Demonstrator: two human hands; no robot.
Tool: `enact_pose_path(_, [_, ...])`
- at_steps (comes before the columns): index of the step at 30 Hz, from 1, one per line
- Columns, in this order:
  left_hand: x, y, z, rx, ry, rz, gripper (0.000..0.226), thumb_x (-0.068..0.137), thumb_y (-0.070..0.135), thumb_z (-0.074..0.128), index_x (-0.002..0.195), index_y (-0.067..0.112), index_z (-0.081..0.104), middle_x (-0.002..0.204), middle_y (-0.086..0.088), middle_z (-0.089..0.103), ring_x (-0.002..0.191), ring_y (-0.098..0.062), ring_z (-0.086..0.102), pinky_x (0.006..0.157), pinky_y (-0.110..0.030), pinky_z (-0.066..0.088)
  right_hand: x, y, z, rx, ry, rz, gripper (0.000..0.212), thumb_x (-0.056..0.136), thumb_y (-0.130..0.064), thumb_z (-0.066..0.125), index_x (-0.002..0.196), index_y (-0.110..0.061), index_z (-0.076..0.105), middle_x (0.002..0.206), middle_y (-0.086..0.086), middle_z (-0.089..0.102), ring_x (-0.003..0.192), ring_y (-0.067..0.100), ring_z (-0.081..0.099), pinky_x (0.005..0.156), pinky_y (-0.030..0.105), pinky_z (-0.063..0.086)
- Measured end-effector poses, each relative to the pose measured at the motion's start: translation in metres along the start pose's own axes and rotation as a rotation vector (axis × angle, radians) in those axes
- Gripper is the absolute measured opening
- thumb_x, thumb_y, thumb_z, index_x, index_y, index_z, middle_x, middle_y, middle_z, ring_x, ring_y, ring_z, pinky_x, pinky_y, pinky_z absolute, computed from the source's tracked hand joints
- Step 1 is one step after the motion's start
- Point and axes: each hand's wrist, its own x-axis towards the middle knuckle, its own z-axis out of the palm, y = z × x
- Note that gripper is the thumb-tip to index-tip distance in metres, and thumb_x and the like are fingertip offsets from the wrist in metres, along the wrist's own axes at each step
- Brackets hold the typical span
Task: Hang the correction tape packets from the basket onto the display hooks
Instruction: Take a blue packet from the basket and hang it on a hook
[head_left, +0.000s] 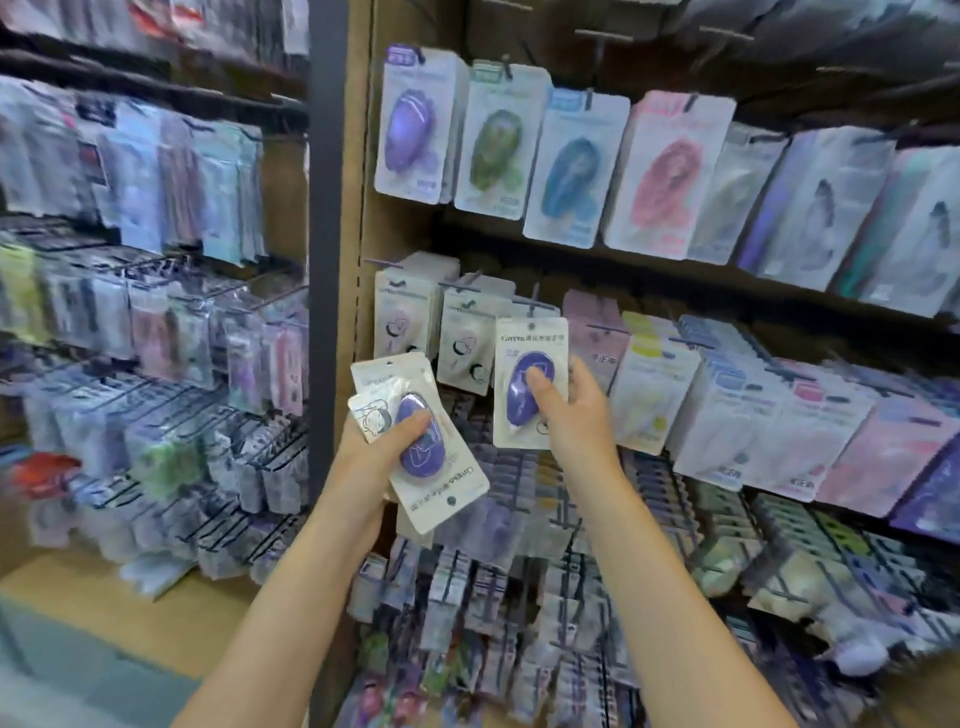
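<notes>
Packets (415, 441) fanned in left hand (379, 452) grip; right hand (566, 410) pinches one packet (527, 384); surrounding shelves blurred.

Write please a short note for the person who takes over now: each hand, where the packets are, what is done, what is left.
Right hand: holds one purple packet upright, hole on top, in front of the second-row hooks; not yet hung.
Left hand: grips a small stack of packets, the front one upside down.
Done: similar white packets already hang just left of it.
Left: hang this packet, then the stack. The basket is not in view.
</notes>
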Motion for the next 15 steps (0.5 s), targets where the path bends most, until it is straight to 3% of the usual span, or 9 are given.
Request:
enact_pose_path(3, [0.015, -0.001, -0.004, 0.01, -0.062, -0.037, 0.069, 0.078, 0.026, 0.086, 0.14, 0.02, 0.056, 0.122, -0.005, 0.075, 0.102, -0.021, 0.075, 0.077, -0.036, 0.059, 0.018, 0.002, 0.012, -0.025, 0.073, 0.006, 0.016, 0.099, -0.021, 0.062, 0.111, -0.032, 0.058, 0.104, -0.021, 0.064, 0.09, -0.01, 0.061, 0.068, 0.005, 0.046])
enact_pose_path(5, [0.021, -0.002, -0.002, 0.009, -0.088, -0.068, 0.075, 0.073, 0.032, 0.088, 0.139, 0.024, 0.055, 0.118, 0.0, 0.076, 0.102, -0.02, 0.075, 0.079, -0.039, 0.058, 0.026, 0.006, 0.016, -0.038, 0.121, 0.024, 0.02, 0.099, -0.023, 0.063, 0.119, -0.022, 0.058, 0.107, -0.013, 0.066, 0.093, -0.005, 0.062, 0.063, 0.005, 0.046])
enact_pose_path(9, [0.031, -0.005, 0.001, 0.023, -0.124, -0.095, 0.052, 0.089, 0.027, 0.075, 0.137, 0.026, 0.057, 0.115, 0.002, 0.076, 0.093, -0.014, 0.077, 0.068, -0.031, 0.057, 0.036, 0.014, 0.022, -0.067, 0.2, 0.056, 0.028, 0.095, -0.025, 0.068, 0.121, -0.02, 0.057, 0.117, -0.003, 0.069, 0.104, 0.01, 0.066, 0.075, 0.019, 0.05])
enact_pose_path(13, [0.038, -0.005, 0.002, 0.044, -0.128, -0.112, 0.045, 0.091, 0.028, 0.074, 0.133, 0.026, 0.059, 0.109, 0.003, 0.078, 0.088, -0.013, 0.077, 0.057, -0.025, 0.057, 0.033, 0.007, 0.021, -0.15, 0.215, 0.04, 0.045, 0.091, -0.029, 0.074, 0.129, -0.02, 0.052, 0.114, -0.003, 0.066, 0.093, 0.0, 0.061, 0.07, 0.008, 0.045])
enact_pose_path(15, [0.04, -0.004, 0.002, 0.05, -0.119, -0.107, 0.04, 0.091, 0.028, 0.074, 0.128, 0.026, 0.061, 0.105, 0.006, 0.078, 0.086, -0.012, 0.077, 0.057, -0.026, 0.057, 0.021, 0.005, 0.017, -0.261, 0.241, -0.026, 0.051, 0.091, -0.034, 0.073, 0.135, -0.021, 0.049, 0.119, -0.005, 0.059, 0.102, 0.006, 0.057, 0.084, 0.013, 0.044])
